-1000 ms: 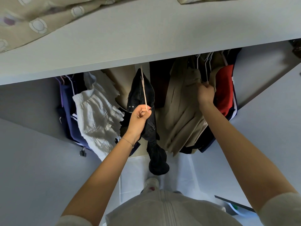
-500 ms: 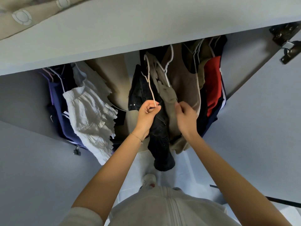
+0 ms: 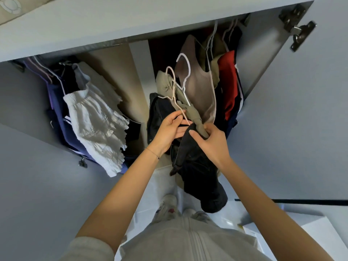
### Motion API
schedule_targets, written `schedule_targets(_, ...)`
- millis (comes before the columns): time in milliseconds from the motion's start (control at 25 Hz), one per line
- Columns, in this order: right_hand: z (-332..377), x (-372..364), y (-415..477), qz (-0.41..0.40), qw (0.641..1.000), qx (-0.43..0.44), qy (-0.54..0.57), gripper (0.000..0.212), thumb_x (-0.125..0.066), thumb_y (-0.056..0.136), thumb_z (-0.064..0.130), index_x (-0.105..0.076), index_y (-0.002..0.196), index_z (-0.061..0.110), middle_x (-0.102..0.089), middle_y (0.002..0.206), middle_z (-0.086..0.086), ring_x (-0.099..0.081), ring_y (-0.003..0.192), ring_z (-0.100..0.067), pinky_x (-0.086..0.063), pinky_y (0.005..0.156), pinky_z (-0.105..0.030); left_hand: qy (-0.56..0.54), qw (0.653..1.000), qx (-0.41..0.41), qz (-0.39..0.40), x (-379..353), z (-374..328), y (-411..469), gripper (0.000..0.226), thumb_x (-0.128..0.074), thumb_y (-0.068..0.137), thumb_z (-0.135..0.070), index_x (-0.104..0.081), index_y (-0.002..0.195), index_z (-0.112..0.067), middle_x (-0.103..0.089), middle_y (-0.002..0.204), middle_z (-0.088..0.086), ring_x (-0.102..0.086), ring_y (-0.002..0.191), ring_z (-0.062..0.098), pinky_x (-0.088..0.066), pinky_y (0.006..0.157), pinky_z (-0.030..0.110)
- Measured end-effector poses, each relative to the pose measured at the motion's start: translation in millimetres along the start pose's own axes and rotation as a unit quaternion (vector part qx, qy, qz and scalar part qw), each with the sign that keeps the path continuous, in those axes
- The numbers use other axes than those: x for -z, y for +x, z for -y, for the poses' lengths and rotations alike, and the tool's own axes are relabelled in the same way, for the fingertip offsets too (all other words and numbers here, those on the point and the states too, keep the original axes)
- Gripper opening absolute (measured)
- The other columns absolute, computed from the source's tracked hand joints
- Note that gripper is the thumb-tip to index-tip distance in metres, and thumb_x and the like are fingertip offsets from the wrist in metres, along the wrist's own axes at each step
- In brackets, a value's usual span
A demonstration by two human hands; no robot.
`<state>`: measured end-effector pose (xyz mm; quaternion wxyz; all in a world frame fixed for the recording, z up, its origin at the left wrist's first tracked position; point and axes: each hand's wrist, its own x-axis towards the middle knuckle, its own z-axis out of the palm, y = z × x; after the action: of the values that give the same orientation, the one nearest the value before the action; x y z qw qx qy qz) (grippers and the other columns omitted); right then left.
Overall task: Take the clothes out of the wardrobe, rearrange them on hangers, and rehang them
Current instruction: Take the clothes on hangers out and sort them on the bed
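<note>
In front of the open wardrobe (image 3: 150, 19), my left hand (image 3: 170, 129) pinches the wire of a pale pink hanger (image 3: 172, 85) that carries a dark garment (image 3: 199, 170) hanging down toward the floor. My right hand (image 3: 211, 143) grips the dark fabric together with an olive-beige garment (image 3: 188, 108) that sits on a white hanger (image 3: 185, 72). Both hangers are off the rail, their hooks free in the air. The two hands touch each other at the centre of the view.
A white ruffled garment (image 3: 98, 127) and navy clothes (image 3: 56, 102) hang at the left. A taupe top (image 3: 199, 91) and a red garment (image 3: 228, 81) hang at the right. The open door with its hinge (image 3: 297, 29) stands to the right. My shoes (image 3: 169, 206) are on the floor below.
My right hand left the clothes on the rail, brought the olive-beige garment on its white hanger down, and joined my left hand. Both hangers came toward me and lower.
</note>
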<state>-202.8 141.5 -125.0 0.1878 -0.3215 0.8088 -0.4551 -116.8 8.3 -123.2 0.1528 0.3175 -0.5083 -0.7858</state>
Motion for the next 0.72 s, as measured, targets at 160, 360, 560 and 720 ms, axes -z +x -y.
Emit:
schedule_targets(160,-12,10,-24,0.008,0.998,-0.025,-0.062,0.035,-0.076,0.079,0.041,-0.055,0.088,0.015,-0.055,0.07,0.009,-0.053,0.062,-0.006,-0.038,0.054,-0.015,0.042,0.998,0.039,0.038,-14,1,-16,0.02,-0.038,0.105,-0.01,-0.055,0.115,-0.008,-0.07,0.104,0.016,-0.072,0.086,0.017,-0.058,0.075,0.027)
schedule_targets(360,-30,13,-65,-0.07,0.993,-0.071,-0.056,0.022,-0.072,0.086,0.025,-0.058,0.088,0.008,-0.052,0.064,0.006,-0.047,0.057,-0.009,-0.032,0.052,-0.023,0.258,0.957,0.011,0.13,-25,3,-31,0.019,-0.044,0.103,-0.015,-0.061,0.103,-0.021,-0.07,0.101,-0.001,-0.07,0.089,0.01,-0.055,0.088,0.026)
schedule_targets(560,-33,9,-131,-0.181,0.97,-0.163,-0.002,0.024,-0.073,0.085,0.021,-0.052,0.077,0.012,-0.042,0.06,0.004,-0.038,0.054,-0.01,-0.03,0.052,-0.019,0.415,0.888,-0.184,0.071,-4,18,-33,0.016,-0.054,0.099,-0.03,-0.063,0.104,-0.017,-0.066,0.097,-0.005,-0.063,0.085,0.003,-0.052,0.082,0.022)
schedule_targets(720,-28,24,-201,-0.248,0.946,-0.206,0.037,0.038,-0.075,0.082,0.018,-0.043,0.073,-0.002,-0.029,0.061,-0.005,-0.029,0.057,-0.012,-0.027,0.056,-0.026,0.464,0.827,-0.272,0.165,-20,40,-27,0.062,-0.068,0.088,-0.039,-0.046,0.134,-0.005,-0.047,0.135,0.011,-0.038,0.124,0.009,-0.026,0.106,0.009)
